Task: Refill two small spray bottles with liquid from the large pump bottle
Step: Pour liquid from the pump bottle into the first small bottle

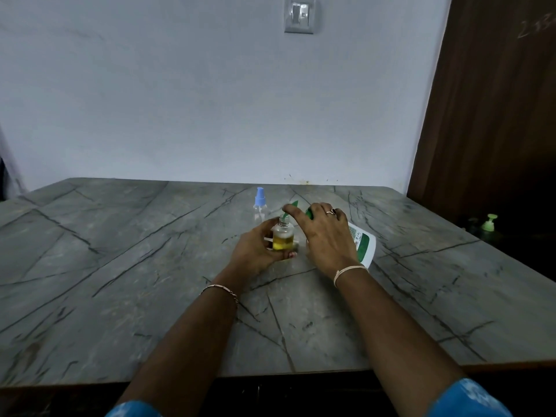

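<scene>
My left hand (255, 246) grips a small clear bottle (283, 236), uncapped and about half full of yellow liquid, upright on the table. My right hand (326, 236) holds the large white pump bottle (364, 245) with a green label, tilted over toward the small bottle. Its fingers lie over the green pump head (294, 204), whose nozzle sits just above the small bottle's mouth. A second small clear spray bottle (260, 206) with a light blue spray top stands upright just behind.
The grey marble-patterned table (150, 266) reaches back to a pale wall. A dark wooden door (496, 115) stands at the right, with another green pump top (489, 222) in the shadow beside the table's right edge. A switch plate (299, 15) is on the wall.
</scene>
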`<state>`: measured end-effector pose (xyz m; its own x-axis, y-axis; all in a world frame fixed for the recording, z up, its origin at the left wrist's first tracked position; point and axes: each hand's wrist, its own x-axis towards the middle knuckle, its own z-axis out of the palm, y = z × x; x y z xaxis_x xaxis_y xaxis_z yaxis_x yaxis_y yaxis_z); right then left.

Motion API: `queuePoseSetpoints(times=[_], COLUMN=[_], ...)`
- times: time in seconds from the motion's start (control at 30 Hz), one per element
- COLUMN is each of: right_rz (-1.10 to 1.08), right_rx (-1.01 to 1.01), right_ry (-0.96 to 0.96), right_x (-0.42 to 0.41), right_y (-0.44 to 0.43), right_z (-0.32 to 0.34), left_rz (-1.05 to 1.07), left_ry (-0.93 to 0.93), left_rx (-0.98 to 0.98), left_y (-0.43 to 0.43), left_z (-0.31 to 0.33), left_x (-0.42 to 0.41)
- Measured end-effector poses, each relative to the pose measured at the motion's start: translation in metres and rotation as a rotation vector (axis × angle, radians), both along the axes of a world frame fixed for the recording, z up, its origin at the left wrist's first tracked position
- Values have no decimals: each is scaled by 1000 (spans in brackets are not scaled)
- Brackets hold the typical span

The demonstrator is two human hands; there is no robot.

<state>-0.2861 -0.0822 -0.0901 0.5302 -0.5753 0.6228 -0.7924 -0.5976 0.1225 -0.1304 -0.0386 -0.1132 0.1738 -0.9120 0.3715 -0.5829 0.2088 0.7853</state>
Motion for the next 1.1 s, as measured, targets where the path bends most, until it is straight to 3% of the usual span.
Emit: queuePoseSetpoints(times=[1.1], right_rz=[-3], right_rx=[-31], right_ry=[-10], right_x=[0], right_y=[-5], right_z=[-5], left_rz=[-3], left_ry=[-1], left_rx=[-3], left_y=[-2], left_z=[-3], left_x=[2])
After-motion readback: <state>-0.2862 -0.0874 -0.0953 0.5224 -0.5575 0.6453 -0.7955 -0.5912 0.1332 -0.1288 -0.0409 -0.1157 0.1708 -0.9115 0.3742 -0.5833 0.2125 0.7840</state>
